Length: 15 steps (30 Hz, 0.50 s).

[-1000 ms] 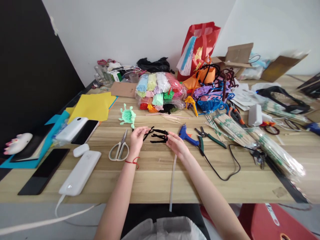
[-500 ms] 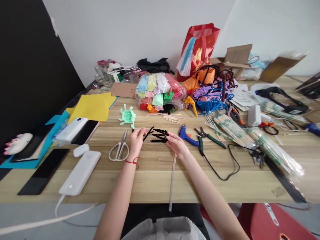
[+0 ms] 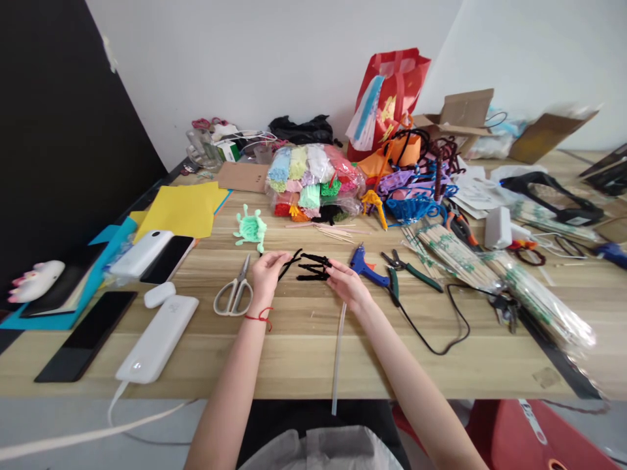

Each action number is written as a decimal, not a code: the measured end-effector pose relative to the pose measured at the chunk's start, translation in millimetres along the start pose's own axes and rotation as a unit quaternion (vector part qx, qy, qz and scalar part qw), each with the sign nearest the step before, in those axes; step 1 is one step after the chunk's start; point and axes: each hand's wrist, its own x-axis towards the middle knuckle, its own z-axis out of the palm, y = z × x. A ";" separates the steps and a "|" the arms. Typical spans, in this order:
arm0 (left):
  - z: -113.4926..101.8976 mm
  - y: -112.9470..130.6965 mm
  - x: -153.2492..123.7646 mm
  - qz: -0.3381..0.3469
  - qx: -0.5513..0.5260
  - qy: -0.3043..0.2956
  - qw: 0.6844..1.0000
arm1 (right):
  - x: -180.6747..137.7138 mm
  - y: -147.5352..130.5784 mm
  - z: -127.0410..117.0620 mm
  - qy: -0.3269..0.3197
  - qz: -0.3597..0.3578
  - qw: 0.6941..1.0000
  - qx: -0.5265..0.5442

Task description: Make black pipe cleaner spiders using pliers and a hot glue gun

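Observation:
Between the fingertips of my left hand (image 3: pixel 267 272) is a black pipe cleaner (image 3: pixel 290 264), its end pointing up to the right. My right hand (image 3: pixel 347 282) pinches several black pipe cleaners (image 3: pixel 313 267), which are bent and reach left towards the other hand. A small gap seems to lie between the two black pieces. Grey-handled scissors (image 3: pixel 234 290) lie just left of my left hand. Beyond them stands a mint-green pipe cleaner shape (image 3: pixel 251 228) with knobbed arms. A blue glue gun (image 3: pixel 367 266) rests right of my right hand, and a clear glue stick (image 3: pixel 339 359) lies below it.
Green-handled pliers (image 3: pixel 411 271) and bagged wooden sticks (image 3: pixel 455 251) lie to the right. Bundled pipe cleaners in plastic (image 3: pixel 313 183) and a red bag (image 3: pixel 392 98) stand at the back. A white power bank (image 3: pixel 157 339), phones and yellow sheets (image 3: pixel 179 209) are left. A black cord (image 3: pixel 435 349) loops nearby.
My left hand has shifted very slightly left and down with its black pipe cleaner. The right hand's hold looks the same.

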 end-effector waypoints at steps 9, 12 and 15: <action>3.0 0.9 0.4 0.007 -0.040 -0.063 0.997 | 0.6 -0.6 0.1 0.009 0.006 1.000 0.011; 2.6 1.0 0.5 0.004 -0.044 -0.059 0.997 | -0.3 -1.7 0.9 0.009 0.013 1.000 0.014; 1.3 0.5 0.8 0.000 -0.042 -0.059 0.997 | -0.1 -1.9 0.4 0.010 0.011 1.000 0.012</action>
